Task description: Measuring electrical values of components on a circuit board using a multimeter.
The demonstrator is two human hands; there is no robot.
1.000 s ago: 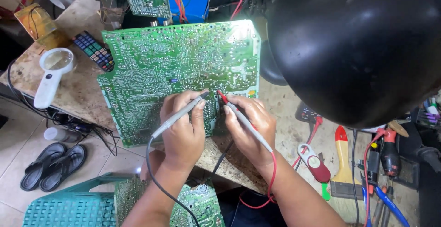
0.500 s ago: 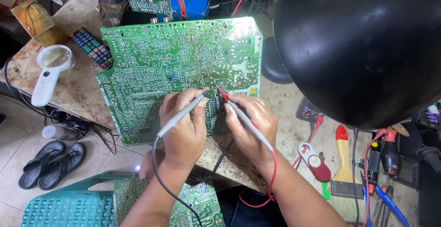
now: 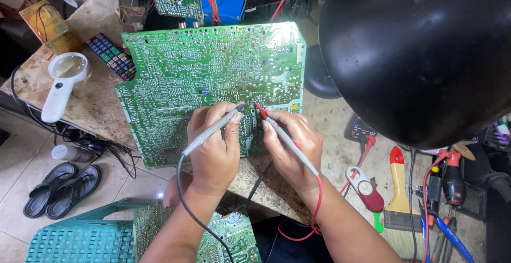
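Green and covered with many small solder points, the board [image 3: 213, 76] lies flat on the bench [image 3: 90, 103] under both my hands. My left hand [image 3: 213, 148] is closed around the grey probe [image 3: 213, 129], thumb and fingers pinching it like a pen. The tip of this probe touches the board just past my fingertips, and its black wire [image 3: 183, 199] runs back along my left wrist toward me. My right hand [image 3: 291, 146] is closed in the same way around the red probe [image 3: 277, 130]. Its red tip stands on the board just beside the grey tip, the two tips near but apart. The red wire [image 3: 316, 204] goes down behind my right wrist in a loop.

Far to the left of my left hand lies a white magnifier [image 3: 61, 82], and beyond it a remote [image 3: 112, 56] with coloured buttons, touching the edge of the board. To the right of my right hand a black lamp shade [image 3: 420, 55] fills the upper corner. Below it, well apart from my right hand, I see a brush [image 3: 398, 188] with a red and yellow handle and a small red and white tool [image 3: 364, 188]. Near my left forearm, below the bench, there is a second board [image 3: 223, 236], a green plastic stool [image 3: 80, 236] and a pair of black sandals [image 3: 61, 186] on the floor.
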